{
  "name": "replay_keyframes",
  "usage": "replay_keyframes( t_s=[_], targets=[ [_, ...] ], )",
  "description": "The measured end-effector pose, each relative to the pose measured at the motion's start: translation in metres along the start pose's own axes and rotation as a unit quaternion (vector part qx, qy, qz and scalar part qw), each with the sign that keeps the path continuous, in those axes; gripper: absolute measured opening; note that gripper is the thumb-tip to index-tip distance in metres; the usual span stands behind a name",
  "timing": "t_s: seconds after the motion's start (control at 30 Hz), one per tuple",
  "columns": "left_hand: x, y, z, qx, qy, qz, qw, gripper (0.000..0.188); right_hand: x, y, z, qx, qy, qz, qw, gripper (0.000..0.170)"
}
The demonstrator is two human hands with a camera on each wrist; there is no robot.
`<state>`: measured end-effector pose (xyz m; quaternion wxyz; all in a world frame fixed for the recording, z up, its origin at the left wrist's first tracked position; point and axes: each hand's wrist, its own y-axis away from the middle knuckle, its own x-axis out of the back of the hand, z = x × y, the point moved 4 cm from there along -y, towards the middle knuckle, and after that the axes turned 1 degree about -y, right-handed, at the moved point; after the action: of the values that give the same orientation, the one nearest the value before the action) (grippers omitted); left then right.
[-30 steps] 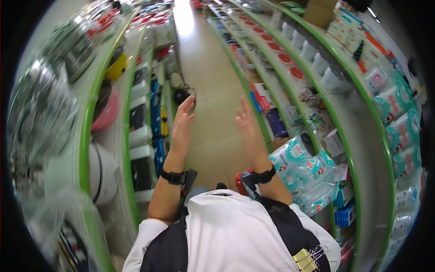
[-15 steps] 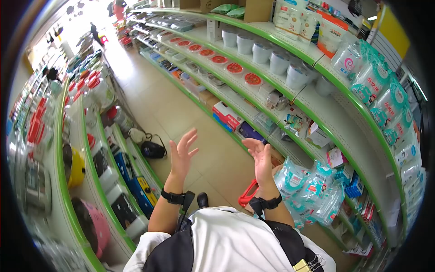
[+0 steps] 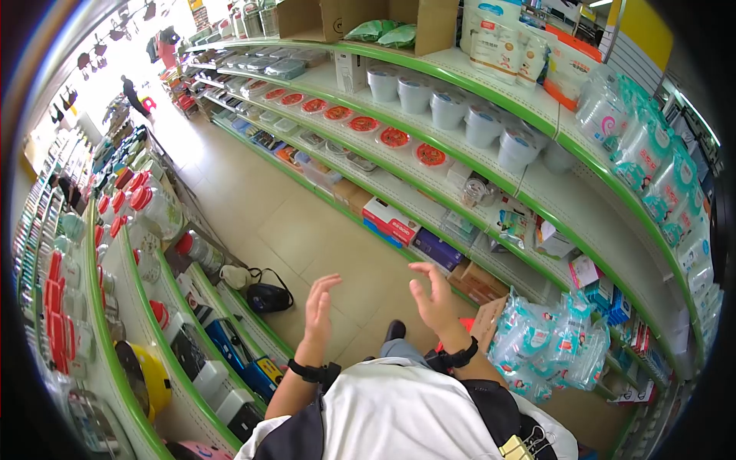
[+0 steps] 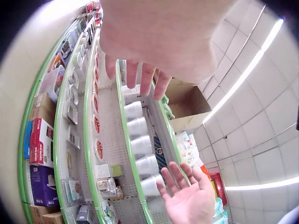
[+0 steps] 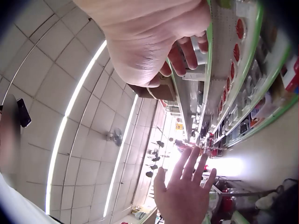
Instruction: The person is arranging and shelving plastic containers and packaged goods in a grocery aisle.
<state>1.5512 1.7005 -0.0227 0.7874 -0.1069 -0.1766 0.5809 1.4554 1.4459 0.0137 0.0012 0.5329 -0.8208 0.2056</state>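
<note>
Both hands are raised in front of the body over the aisle floor, apart from each other and holding nothing. In the head view the left hand (image 3: 318,310) has its fingers extended, and the right hand (image 3: 435,303) has its fingers spread loosely with the thumb apart. The left wrist view shows the left palm (image 4: 159,37) close up, with the right hand (image 4: 189,200) below it. In the right wrist view the right palm (image 5: 149,42) fills the top and the left hand (image 5: 184,200) shows spread fingers. Nearest the right forearm are turquoise-printed plastic packs (image 3: 529,337).
A long green-edged shelf (image 3: 368,165) runs along the right, bearing white tubs (image 3: 448,110) and red-lidded containers (image 3: 395,138). On the left, another shelf holds red-capped jars (image 3: 153,207) and a yellow basin (image 3: 149,376). A black bag (image 3: 268,297) lies by the left shelf's foot.
The head view has swung to the right and up, bringing more of the right shelf into sight. Both hands stay raised and empty, now lower in the picture.
</note>
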Motion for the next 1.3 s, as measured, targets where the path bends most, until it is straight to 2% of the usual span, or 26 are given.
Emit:
replay_keyframes(
  t_s=[0.1,0.23,0.37,0.43,0.57,0.73,0.8,0.87,1.0,1.07,1.13,1.17,1.2,1.27,1.3],
  targets=[
    [-0.013,-0.035,-0.021,0.026,0.023,-0.037,0.999,0.053,-0.031,-0.034,0.004,0.011,0.048,-0.056,0.997,0.031],
    [-0.024,-0.101,-0.043,0.025,0.017,-0.045,0.999,0.051,-0.059,-0.093,0.029,0.007,0.017,-0.120,0.993,0.032],
    [-0.040,-0.176,-0.058,0.081,0.107,-0.056,0.989,0.052,-0.075,-0.178,0.056,0.023,-0.087,-0.177,0.980,0.032],
    [-0.049,-0.213,-0.065,0.102,0.142,-0.061,0.983,0.052,-0.080,-0.219,0.067,-0.017,-0.210,-0.202,0.957,0.032],
    [-0.070,-0.271,-0.095,0.122,0.199,-0.082,0.969,0.055,-0.079,-0.277,0.097,-0.052,-0.211,-0.199,0.956,0.032],
    [-0.067,-0.345,-0.137,0.172,0.227,-0.092,0.954,0.054,-0.066,-0.345,0.140,-0.132,-0.163,-0.147,0.967,0.031],
    [-0.065,-0.377,-0.165,0.174,0.229,-0.104,0.952,0.052,-0.057,-0.373,0.166,-0.127,-0.157,-0.118,0.972,0.031],
    [-0.062,-0.412,-0.190,0.189,0.234,-0.107,0.947,0.053,-0.047,-0.401,0.195,-0.129,-0.208,-0.062,0.968,0.030],
    [-0.054,-0.499,-0.231,0.217,0.272,-0.118,0.930,0.051,-0.033,-0.465,0.210,-0.188,-0.220,0.026,0.957,0.029],
    [-0.050,-0.546,-0.249,0.219,0.288,-0.141,0.922,0.051,-0.032,-0.496,0.219,-0.190,-0.219,0.048,0.956,0.029],
    [-0.049,-0.598,-0.260,0.249,0.312,-0.145,0.905,0.052,-0.033,-0.527,0.225,-0.237,-0.280,0.102,0.924,0.029],
    [-0.048,-0.623,-0.271,0.260,0.321,-0.167,0.895,0.056,-0.034,-0.541,0.226,-0.244,-0.307,0.121,0.912,0.033],
    [-0.051,-0.647,-0.270,0.260,0.323,-0.179,0.892,0.056,-0.034,-0.555,0.227,-0.242,-0.304,0.134,0.912,0.033],
    [-0.057,-0.696,-0.261,0.295,0.327,-0.192,0.877,0.060,-0.035,-0.584,0.232,-0.238,-0.374,0.172,0.880,0.038],
    [-0.062,-0.720,-0.261,0.306,0.347,-0.223,0.858,0.069,-0.035,-0.598,0.234,-0.241,-0.386,0.176,0.873,0.046]
  ],
)
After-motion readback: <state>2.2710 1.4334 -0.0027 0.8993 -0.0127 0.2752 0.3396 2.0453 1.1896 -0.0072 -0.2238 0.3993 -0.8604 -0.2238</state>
